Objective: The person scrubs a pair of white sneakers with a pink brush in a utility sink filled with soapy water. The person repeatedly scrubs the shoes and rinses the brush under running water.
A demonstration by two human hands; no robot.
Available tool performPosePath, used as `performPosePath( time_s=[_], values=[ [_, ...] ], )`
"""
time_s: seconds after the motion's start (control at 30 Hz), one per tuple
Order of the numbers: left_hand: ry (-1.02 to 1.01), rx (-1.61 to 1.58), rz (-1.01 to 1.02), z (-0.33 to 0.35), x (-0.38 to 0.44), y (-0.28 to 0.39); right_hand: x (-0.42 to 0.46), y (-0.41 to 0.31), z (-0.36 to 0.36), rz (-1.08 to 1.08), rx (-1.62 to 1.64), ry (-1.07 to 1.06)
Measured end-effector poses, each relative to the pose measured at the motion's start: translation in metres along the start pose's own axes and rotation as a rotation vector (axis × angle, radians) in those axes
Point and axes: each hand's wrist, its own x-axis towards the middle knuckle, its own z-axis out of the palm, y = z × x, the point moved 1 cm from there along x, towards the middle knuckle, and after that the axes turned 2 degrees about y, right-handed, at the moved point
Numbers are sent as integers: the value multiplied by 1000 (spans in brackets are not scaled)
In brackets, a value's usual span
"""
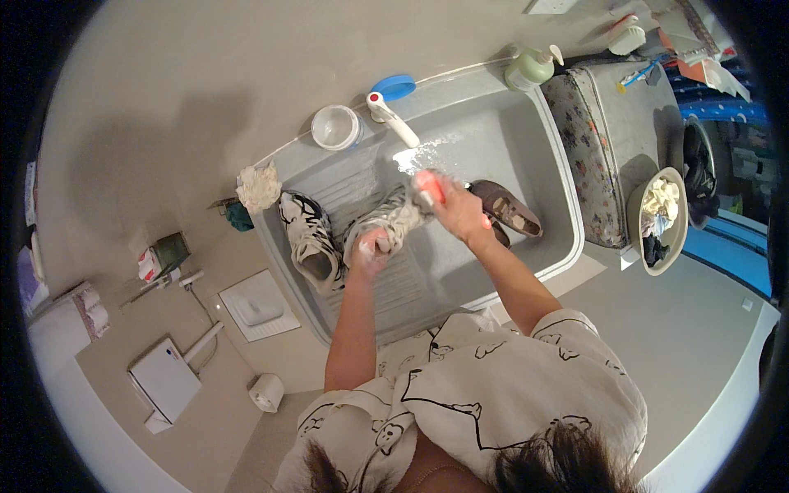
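My left hand [370, 251], with white suds on its fingers, grips the opening of a black-and-white patterned shoe [394, 225] over the ribbed side of a grey laundry sink [558, 154]. In my right hand [461, 212] is a red-orange scrubbing brush [431, 187], blurred, against the far end of that shoe. A second patterned shoe [310, 243] leans by the sink's left wall. Behind my right hand a brown shoe [508, 206] lies in the basin, and another brown piece beside it is mostly hidden by my wrist.
At the sink's back edge are a white faucet [394, 120], an open white tub [336, 127], a blue lid [394, 87] and a green pump bottle [530, 68]. A cream cloth [259, 188] hangs at the left corner. Right of the sink, a basin [678, 237] holds clothes.
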Motion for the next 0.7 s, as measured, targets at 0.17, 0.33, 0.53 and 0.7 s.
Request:
performPosePath(
  time_s=[0.17, 0.33, 0.53, 0.7],
  values=[
    [383, -317, 27, 42, 9, 20, 19, -22, 20, -222, -229, -137],
    [-29, -533, 26, 21, 23, 37, -3, -39, 110, -433, 168, 4],
    [550, -469, 117, -12, 24, 15, 25, -66, 63, -201, -199, -315],
    [400, -456, 80, -4, 21, 21, -27, -59, 53, -279, -72, -282]
  ],
)
